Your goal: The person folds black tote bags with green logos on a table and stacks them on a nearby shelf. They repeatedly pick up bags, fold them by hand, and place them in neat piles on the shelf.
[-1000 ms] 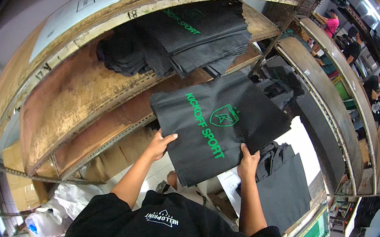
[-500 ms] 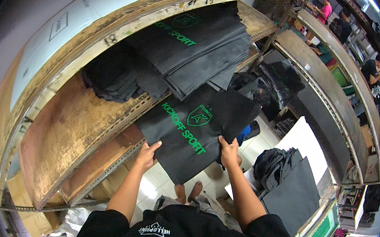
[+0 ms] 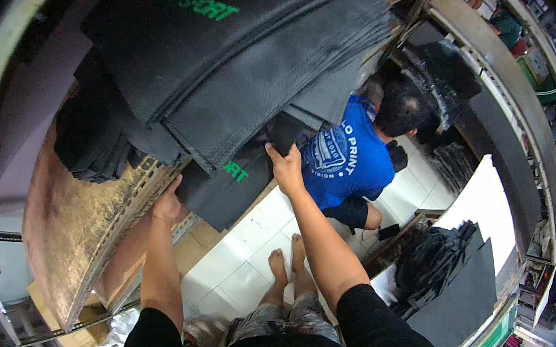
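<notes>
A black fabric sheet (image 3: 224, 198) with green print lies low in front of me, its far part hidden beneath the upper shelf and the stack overhead. My right hand (image 3: 286, 170) is closed on the sheet's right side, thumb on top. At its near left edge is my left hand (image 3: 168, 201), closed on the sheet with its fingers partly hidden beside the shelf edge. Above both hands, a thick stack of black fabric sheets (image 3: 262, 69), the top one printed in green, overhangs the wooden shelf (image 3: 83, 199).
A person in a blue shirt (image 3: 348, 157) crouches just right of my right hand. More black sheets (image 3: 460, 290) are piled on a table at the right. A loose black pile (image 3: 89, 145) sits on the shelf at left. White floor tiles (image 3: 244, 231) show around my feet.
The sheet has moved down and away, partly under the shelf, with both hands still on it. My view has come closer to the stack, and the person in blue now shows much more.
</notes>
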`<state>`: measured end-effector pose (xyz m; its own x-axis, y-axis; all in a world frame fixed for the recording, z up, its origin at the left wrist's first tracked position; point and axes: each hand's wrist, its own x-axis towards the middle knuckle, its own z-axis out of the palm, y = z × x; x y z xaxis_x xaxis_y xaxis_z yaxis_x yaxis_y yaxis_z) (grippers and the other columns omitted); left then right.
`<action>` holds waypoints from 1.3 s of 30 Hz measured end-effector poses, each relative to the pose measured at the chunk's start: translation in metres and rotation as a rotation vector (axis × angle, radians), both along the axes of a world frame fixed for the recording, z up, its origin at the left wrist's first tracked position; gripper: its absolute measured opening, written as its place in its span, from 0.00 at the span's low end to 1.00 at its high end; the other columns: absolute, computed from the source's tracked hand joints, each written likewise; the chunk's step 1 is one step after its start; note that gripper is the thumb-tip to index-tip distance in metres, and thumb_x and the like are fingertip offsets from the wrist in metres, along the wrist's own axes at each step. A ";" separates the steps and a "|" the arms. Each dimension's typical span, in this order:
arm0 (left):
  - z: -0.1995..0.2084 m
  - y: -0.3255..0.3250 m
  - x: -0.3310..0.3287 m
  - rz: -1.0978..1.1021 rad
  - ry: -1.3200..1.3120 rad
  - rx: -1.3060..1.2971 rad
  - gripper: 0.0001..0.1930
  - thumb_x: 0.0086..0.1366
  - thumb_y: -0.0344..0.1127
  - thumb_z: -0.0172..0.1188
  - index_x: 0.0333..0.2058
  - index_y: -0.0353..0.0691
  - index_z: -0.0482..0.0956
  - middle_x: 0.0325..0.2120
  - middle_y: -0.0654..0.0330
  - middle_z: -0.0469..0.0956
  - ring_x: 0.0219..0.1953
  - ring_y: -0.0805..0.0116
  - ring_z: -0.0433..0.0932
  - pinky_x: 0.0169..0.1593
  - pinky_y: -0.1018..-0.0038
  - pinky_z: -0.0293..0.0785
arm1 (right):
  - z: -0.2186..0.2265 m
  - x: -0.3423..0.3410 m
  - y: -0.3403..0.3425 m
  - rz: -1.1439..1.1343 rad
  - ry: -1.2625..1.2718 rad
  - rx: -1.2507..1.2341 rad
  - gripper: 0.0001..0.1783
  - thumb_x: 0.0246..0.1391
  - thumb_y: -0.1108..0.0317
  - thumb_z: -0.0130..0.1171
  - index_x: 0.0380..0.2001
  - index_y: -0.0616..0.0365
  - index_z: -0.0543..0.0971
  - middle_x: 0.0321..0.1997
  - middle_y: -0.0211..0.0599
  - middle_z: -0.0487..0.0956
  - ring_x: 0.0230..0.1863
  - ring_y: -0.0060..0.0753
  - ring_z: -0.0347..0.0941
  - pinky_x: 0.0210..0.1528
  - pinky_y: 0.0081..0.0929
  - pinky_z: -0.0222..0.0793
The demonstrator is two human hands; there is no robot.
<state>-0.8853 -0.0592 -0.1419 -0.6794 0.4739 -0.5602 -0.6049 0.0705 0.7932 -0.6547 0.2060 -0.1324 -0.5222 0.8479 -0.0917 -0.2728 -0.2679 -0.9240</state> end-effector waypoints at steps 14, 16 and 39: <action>0.001 0.014 0.039 0.121 -0.238 0.180 0.31 0.68 0.44 0.62 0.65 0.39 0.64 0.62 0.54 0.68 0.61 0.53 0.71 0.63 0.53 0.68 | -0.055 -0.065 -0.019 -0.126 0.033 -0.382 0.28 0.57 0.79 0.61 0.59 0.62 0.64 0.57 0.48 0.75 0.55 0.45 0.74 0.58 0.40 0.71; 0.009 0.015 0.052 0.119 -0.157 0.051 0.32 0.67 0.44 0.63 0.65 0.40 0.63 0.62 0.54 0.68 0.61 0.52 0.71 0.62 0.53 0.69 | -0.055 -0.075 -0.029 -0.153 0.038 -0.364 0.28 0.57 0.77 0.62 0.59 0.62 0.65 0.56 0.46 0.75 0.55 0.43 0.72 0.58 0.38 0.69; -0.010 0.004 0.009 -0.037 0.813 -0.592 0.51 0.56 0.49 0.73 0.69 0.35 0.51 0.66 0.46 0.58 0.64 0.52 0.63 0.64 0.61 0.63 | -0.068 -0.147 -0.040 -0.175 -0.209 -0.267 0.42 0.57 0.70 0.61 0.67 0.68 0.50 0.68 0.56 0.62 0.66 0.51 0.62 0.65 0.39 0.60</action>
